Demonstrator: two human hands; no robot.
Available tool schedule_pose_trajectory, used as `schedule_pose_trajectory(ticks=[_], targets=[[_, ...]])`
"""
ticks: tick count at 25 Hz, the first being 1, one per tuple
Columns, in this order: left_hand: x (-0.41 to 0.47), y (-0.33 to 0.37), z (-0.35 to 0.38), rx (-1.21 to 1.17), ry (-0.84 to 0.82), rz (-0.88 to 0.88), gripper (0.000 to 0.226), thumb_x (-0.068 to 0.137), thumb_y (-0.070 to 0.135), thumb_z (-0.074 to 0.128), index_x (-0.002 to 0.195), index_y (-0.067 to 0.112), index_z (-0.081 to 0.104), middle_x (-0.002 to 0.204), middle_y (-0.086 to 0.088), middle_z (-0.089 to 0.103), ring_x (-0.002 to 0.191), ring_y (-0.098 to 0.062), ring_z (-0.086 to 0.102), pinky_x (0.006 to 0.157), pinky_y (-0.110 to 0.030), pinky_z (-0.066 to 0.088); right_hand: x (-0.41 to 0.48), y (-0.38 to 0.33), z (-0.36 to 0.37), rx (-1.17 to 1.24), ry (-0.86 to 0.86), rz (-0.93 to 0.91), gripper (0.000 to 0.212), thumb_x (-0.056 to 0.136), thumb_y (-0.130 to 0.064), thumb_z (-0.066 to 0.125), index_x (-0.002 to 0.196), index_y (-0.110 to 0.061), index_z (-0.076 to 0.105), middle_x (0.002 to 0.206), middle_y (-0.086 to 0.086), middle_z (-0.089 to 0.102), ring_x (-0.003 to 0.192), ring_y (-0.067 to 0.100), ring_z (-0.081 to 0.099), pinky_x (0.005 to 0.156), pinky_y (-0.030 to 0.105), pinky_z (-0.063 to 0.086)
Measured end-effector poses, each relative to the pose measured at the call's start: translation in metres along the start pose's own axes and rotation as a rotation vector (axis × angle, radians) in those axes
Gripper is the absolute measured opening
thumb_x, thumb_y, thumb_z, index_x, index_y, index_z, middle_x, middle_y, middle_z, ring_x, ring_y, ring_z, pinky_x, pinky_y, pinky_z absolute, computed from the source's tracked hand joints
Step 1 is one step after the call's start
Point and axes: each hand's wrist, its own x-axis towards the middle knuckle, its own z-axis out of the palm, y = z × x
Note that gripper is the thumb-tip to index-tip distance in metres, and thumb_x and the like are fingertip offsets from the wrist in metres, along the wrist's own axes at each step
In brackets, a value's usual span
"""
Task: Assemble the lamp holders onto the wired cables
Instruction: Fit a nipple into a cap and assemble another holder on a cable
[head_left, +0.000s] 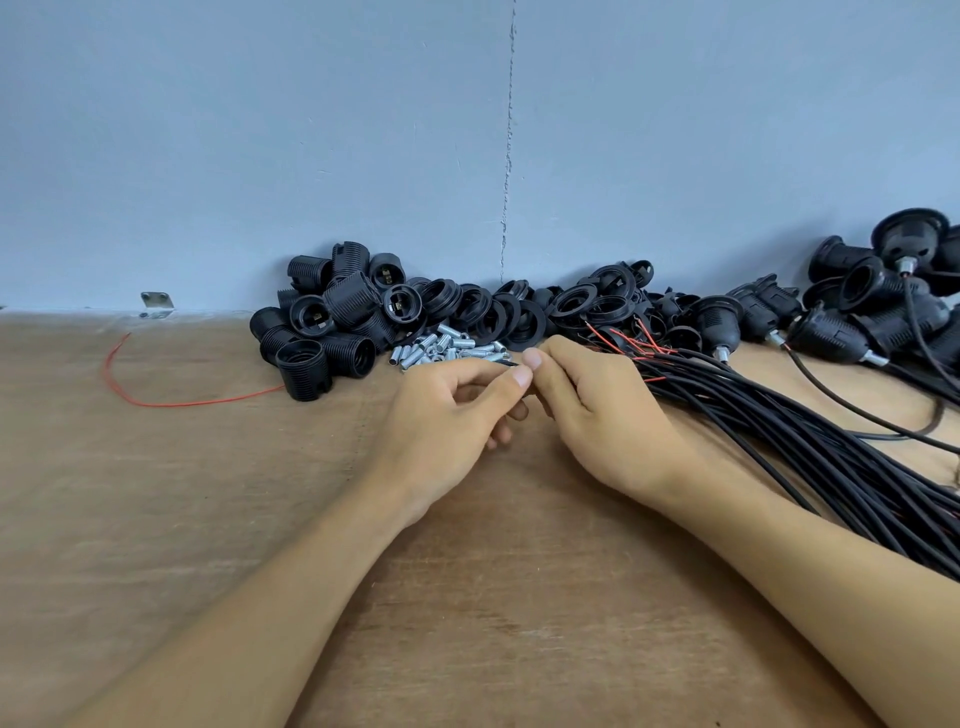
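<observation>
Pinching a cable end (510, 365) just above the desk (182, 519), in front of the tubes (449, 351); left grip (452, 410) clamped on it with thumb and forefinger; right grip (597, 410) pinched together at the same spot, seemingly on the same cable, contact mostly hidden.

Handling, judged: cable light, limp, rubbery sheath, will sag and spring back; hold close behind the tip so it stays stiff enough to thread; red leads at the bundle (779, 431) thin, bend easily, avoid crushing. Holders (332, 322) in a pile by the wall (311, 156): rigid light plastic, ribbed sides give purchase; take by the barrel. Tubes small, smooth metal, likely to roll and slip. Finished units (857, 317) lie far right.

Writing: none legible; no brand or label seen on any part.
</observation>
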Motion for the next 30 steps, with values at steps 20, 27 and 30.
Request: schedule_pose_trajectory(ticks=[20,27,30], targets=[[-0.004,0.001,0.000,0.303,0.116,0.278,0.031,0.090,0.016,0.077,0.088,0.046,0.069,0.078,0.030,0.071,0.073,0.005,0.068,0.067,-0.009,0.050,0.005,0.008,-0.009,0.390,-0.200,0.245,0.011,0.101,-0.018,0.056,0.093,-0.011,0.062,0.063,-0.002,0.056,0.045,0.017,0.046,0.047,0.027,0.038],[-0.006,0.004,0.001,0.340,0.103,0.349,0.025,0.088,0.016,0.078,0.081,0.039,0.073,0.070,0.029,0.069,0.069,0.006,0.068,0.063,-0.005,0.045,0.006,0.005,-0.005,0.164,-0.214,0.210,0.044,0.107,-0.037,0.038,0.069,-0.017,0.048,0.049,-0.014,0.042,0.045,0.003,0.035,0.055,0.024,0.028],[-0.005,0.003,0.001,0.352,0.126,0.373,0.010,0.088,0.017,0.079,0.081,0.025,0.078,0.068,0.024,0.069,0.064,0.000,0.067,0.056,-0.009,0.045,0.008,0.001,-0.005,0.195,-0.235,0.278,0.047,0.108,-0.038,0.035,0.072,-0.013,0.053,0.046,-0.013,0.041,0.042,0.003,0.032,0.052,0.024,0.028]])
